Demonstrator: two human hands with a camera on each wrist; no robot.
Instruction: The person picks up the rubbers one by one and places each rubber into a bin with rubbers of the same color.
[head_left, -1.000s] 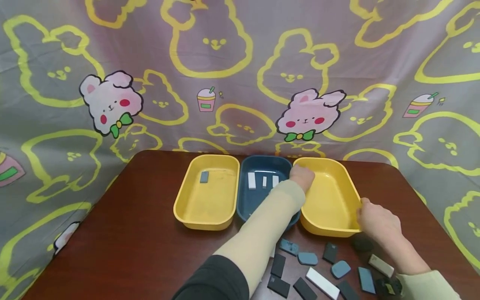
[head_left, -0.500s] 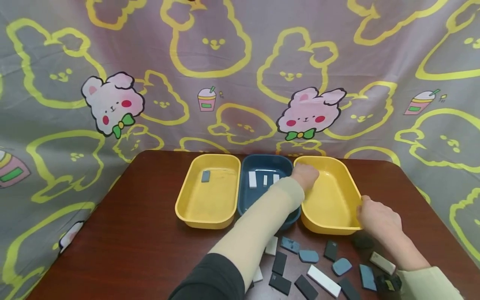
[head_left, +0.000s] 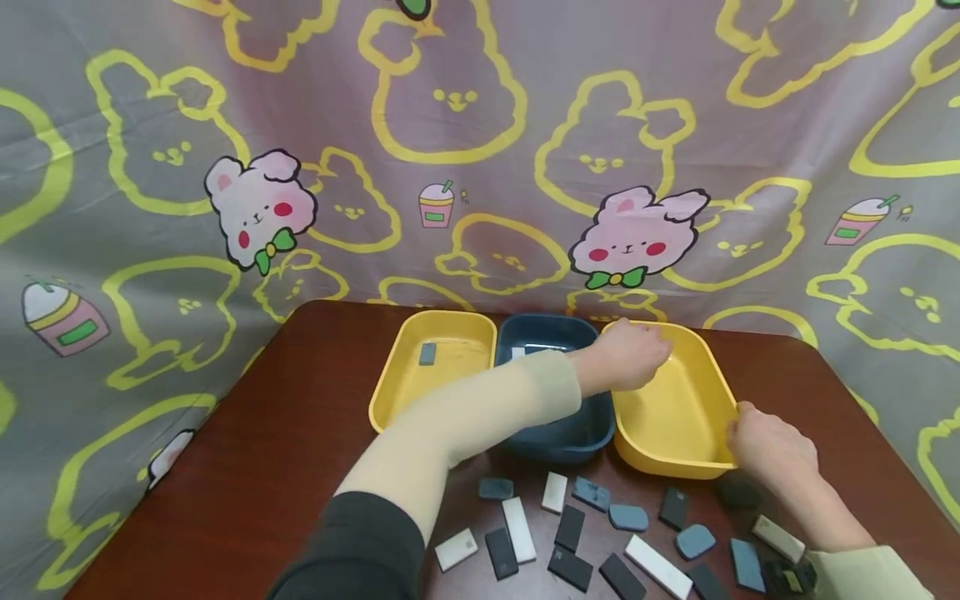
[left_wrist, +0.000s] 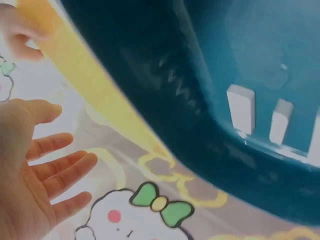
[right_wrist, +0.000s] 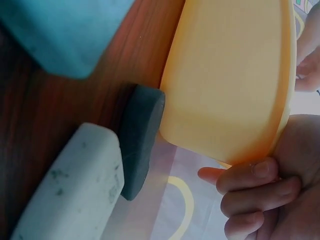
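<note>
Left hand (head_left: 628,354) extended, fingers apart, holding nothing; has left rim of right yellow tray (head_left: 675,425), now above it. Right hand (head_left: 772,442) still grips near right corner. Left sleeve (head_left: 480,404) now crosses blue tray (head_left: 573,429), covering most white blocks (left_wrist: 241,110). Left yellow tray (head_left: 397,371) holds grey block (head_left: 427,354). Loose blocks (head_left: 658,567) crowd counter (head_left: 255,442) nearby; small marks unreadable.

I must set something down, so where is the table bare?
The table is bare left of the left tray and left sleeve; less room lies right of the right tray, beyond the right hand. Blocks crowd the front, between both sleeves.
</note>
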